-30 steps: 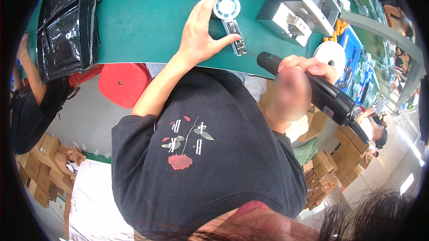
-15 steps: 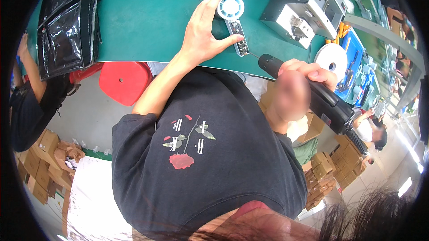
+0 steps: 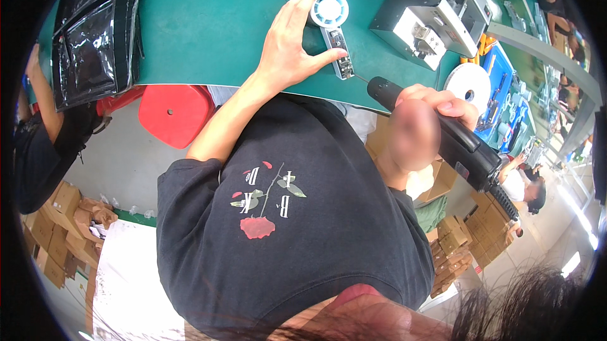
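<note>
My left hand (image 3: 288, 50) grips a small handheld fan (image 3: 341, 55) on the green table. The fan has a round white and pale-blue head, and its handle lies open with dark electronic parts inside. My fingers curl by the head while the thumb presses on the handle. From the right, my right hand (image 3: 423, 116) is wrapped round a black electric screwdriver (image 3: 465, 142). Its thin bit points at the bottom end of the handle; whether the tip touches a screw is too small to tell. A blurred patch covers part of the right hand.
A black and silver machine (image 3: 436, 18) stands on the table (image 3: 221, 18) at the right, beside a white reel (image 3: 468, 87) and a blue tray (image 3: 496, 81). Black glossy bags (image 3: 95, 37) lie at the left. A red stool (image 3: 177, 113) is below the table edge. Another person's arm (image 3: 44, 91) shows far left.
The fan, both hands and the screwdriver keep nearly the same places relative to each other. The whole picture has shifted very slightly.
</note>
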`<state>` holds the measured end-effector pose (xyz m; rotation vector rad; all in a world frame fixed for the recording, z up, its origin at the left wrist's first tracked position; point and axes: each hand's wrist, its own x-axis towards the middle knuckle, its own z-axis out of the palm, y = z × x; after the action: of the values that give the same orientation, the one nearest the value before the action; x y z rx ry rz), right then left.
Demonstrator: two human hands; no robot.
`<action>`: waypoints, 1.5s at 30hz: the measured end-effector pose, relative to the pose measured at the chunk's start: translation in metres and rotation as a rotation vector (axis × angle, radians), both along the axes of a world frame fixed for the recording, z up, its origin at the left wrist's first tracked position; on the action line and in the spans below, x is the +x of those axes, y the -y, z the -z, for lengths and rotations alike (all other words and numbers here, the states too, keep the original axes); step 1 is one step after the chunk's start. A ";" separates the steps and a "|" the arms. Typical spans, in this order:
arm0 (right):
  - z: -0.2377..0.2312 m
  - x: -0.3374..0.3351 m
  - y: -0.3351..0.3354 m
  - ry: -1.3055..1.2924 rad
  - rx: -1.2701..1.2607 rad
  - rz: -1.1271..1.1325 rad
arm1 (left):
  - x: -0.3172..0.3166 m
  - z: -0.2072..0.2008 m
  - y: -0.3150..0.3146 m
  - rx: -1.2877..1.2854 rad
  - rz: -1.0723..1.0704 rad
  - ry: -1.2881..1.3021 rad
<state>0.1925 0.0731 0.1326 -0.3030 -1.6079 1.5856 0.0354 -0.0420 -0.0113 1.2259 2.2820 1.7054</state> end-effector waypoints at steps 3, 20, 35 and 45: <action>0.001 -0.003 0.001 0.038 0.072 0.008 | 0.000 0.000 0.000 0.005 0.001 0.003; 0.020 -0.002 -0.003 -0.082 -0.019 -0.127 | 0.003 0.001 0.000 -0.022 -0.003 0.040; -0.052 -0.018 -0.115 -0.141 0.071 0.357 | 0.001 -0.005 -0.001 -0.008 0.002 0.053; -0.033 -0.036 -0.096 -0.076 0.002 0.252 | 0.000 -0.005 0.002 0.021 0.015 0.077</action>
<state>0.1570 0.1686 0.1656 -0.4219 -1.4520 1.3867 0.0350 -0.0437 -0.0062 1.1566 2.2113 1.7433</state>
